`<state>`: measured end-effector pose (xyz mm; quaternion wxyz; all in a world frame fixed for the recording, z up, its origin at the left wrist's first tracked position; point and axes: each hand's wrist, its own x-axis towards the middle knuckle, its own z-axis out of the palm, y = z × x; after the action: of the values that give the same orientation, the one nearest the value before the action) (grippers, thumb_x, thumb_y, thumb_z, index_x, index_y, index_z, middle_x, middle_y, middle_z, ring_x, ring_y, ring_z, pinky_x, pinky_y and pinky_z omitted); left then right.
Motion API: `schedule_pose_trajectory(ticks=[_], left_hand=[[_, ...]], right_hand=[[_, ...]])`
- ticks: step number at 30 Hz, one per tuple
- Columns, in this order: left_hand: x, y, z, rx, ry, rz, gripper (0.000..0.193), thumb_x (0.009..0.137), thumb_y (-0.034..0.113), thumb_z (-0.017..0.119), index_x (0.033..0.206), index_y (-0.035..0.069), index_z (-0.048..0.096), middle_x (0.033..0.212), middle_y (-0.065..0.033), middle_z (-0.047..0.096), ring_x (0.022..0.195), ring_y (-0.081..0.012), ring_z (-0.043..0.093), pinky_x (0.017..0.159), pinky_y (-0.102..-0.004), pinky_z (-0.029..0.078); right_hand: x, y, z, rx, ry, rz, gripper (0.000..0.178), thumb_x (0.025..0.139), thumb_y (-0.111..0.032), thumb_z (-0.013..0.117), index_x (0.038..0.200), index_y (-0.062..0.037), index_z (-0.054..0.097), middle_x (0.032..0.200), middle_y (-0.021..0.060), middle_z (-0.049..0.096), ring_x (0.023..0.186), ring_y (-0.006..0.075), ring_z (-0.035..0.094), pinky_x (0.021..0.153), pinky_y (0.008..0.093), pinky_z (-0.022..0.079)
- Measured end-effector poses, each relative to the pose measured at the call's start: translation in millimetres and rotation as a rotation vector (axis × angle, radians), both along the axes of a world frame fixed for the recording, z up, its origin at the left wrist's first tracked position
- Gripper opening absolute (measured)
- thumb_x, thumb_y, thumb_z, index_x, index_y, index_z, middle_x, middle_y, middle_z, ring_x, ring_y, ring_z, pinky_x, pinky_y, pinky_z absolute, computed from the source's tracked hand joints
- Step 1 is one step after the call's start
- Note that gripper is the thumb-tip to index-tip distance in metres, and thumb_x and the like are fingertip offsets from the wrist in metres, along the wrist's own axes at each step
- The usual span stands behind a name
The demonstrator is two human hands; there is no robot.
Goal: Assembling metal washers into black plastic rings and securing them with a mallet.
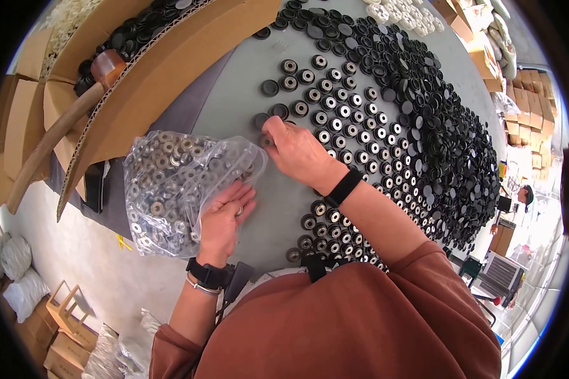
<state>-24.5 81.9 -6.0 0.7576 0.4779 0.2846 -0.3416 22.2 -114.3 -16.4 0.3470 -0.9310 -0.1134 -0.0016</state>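
Observation:
A clear plastic bag [161,208] full of small metal ring bearings lies at the left edge of the grey table. At its mouth is my left hand [226,215], palm up with the fingers curled in; what they hold is hidden. My right hand [300,155] pinches a small round bearing [267,141], partly covered by the fingertips, just right of the bag's mouth. Beside those fingertips are loose black caps [270,88] without bearings. Right of my hand stand many black caps with shiny bearings [342,111] set in them, spread in loose rows.
A large heap of black caps [449,139] covers the table's right side. White parts [403,14] lie at the far edge. At the left, a cardboard box [164,69] holds black pieces and a wooden-handled mallet [63,142]. Cartons and sacks [19,259] stand on the floor.

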Motion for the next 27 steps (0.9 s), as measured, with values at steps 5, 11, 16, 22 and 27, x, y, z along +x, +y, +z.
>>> schedule_pose_trajectory(ticks=[5,11,16,22,27], left_hand=[[1,-4,10,0.023,0.008,-0.015,0.041,0.086,-0.003,0.044,0.126,-0.011,0.041,0.124,-0.0230,0.050,0.114,-0.0305,0.053,0.096,-0.0372,0.046],[7,-5,10,-0.262,0.125,0.124,0.037,0.092,0.012,0.047,0.121,-0.009,0.046,0.119,-0.0221,0.053,0.110,-0.0300,0.054,0.097,-0.0393,0.044],[4,-5,0,-0.396,0.171,0.081,0.039,0.096,0.028,0.043,0.117,-0.003,0.052,0.112,-0.0148,0.058,0.100,-0.0236,0.058,0.086,-0.0360,0.048],[-3,-9,3,-0.308,0.146,0.070,0.040,0.096,0.029,0.044,0.118,-0.004,0.051,0.111,-0.0140,0.057,0.099,-0.0229,0.058,0.085,-0.0366,0.048],[-2,-11,14,-0.260,0.150,0.048,0.044,0.097,0.026,0.041,0.122,-0.010,0.043,0.123,-0.0228,0.049,0.115,-0.0306,0.051,0.096,-0.0393,0.045]], right_hand=[[2,2,2,-0.036,0.087,-0.012,0.027,0.077,-0.002,0.060,0.096,-0.0016,0.040,0.077,0.0194,0.058,0.075,0.0406,0.058,0.064,0.0442,0.047],[-24,-3,41,0.030,0.024,-0.077,0.017,0.074,-0.007,0.067,0.089,-0.0031,0.060,0.079,0.0114,0.060,0.073,0.0259,0.060,0.067,0.0349,0.049],[-58,27,38,0.220,0.122,0.207,0.017,0.072,-0.004,0.064,0.089,-0.0026,0.060,0.084,0.0124,0.060,0.082,0.0297,0.059,0.070,0.0366,0.049],[-47,15,51,0.289,0.202,0.236,0.014,0.071,-0.005,0.062,0.083,0.0006,0.060,0.088,0.0148,0.060,0.082,0.0323,0.059,0.073,0.0382,0.050],[10,-19,36,-0.024,0.054,-0.150,0.015,0.074,-0.010,0.063,0.083,0.0006,0.061,0.083,0.0180,0.059,0.077,0.0358,0.058,0.070,0.0418,0.048]])
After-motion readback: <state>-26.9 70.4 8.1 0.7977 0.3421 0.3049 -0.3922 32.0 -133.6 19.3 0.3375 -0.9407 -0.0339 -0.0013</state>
